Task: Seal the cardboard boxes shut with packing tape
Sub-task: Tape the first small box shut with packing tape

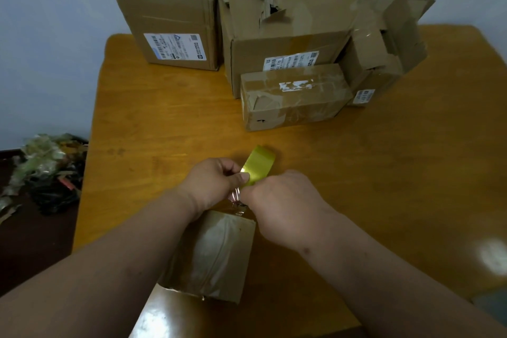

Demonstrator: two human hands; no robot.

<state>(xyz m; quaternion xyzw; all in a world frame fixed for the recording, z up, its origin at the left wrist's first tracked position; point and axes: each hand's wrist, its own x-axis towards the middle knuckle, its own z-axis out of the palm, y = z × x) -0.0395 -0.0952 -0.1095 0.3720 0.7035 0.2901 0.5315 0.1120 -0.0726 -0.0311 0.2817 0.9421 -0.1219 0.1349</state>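
Pinched the yellow-green roll of packing tape [259, 163] in the left hand [212, 182], just past the far end of the small taped brown cardboard box [216, 252] on the orange wooden table [384, 173]; gripped crinkled clear tape with the right hand [282, 204], fingers curled, beside the roll

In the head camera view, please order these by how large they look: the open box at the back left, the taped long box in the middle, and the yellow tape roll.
1. Open box at the back left.
2. Taped long box, although it sits nearer the camera.
3. Yellow tape roll, partly hidden by the hands.
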